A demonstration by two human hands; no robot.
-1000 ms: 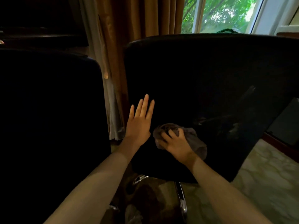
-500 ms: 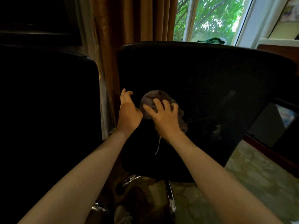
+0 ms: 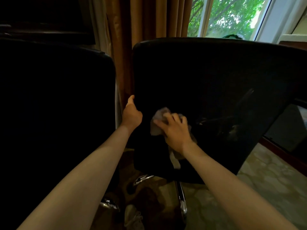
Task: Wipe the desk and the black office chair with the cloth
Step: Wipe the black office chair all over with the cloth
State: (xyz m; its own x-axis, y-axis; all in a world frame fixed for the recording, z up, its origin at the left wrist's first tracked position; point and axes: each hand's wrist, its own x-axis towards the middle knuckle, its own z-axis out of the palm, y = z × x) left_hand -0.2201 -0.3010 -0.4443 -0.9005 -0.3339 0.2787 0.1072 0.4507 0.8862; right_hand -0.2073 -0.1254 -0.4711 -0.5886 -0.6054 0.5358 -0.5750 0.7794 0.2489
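Observation:
A black office chair fills the middle and right, its backrest turned toward me. My right hand presses a grey cloth against the lower left part of that backrest, fingers curled over the cloth; a strip of cloth hangs below my wrist. My left hand grips the left edge of the backrest, its fingers hidden behind the edge. The desk is not in view.
A second black chair back stands close on the left. Brown curtains and a window are behind. Chrome chair legs and a shoe lie on the patterned floor below. A dark cabinet sits at the right.
My right hand moved the cloth up the backrest, then back down and rightward. My left hand went from lying flat on the backrest to gripping its left edge.

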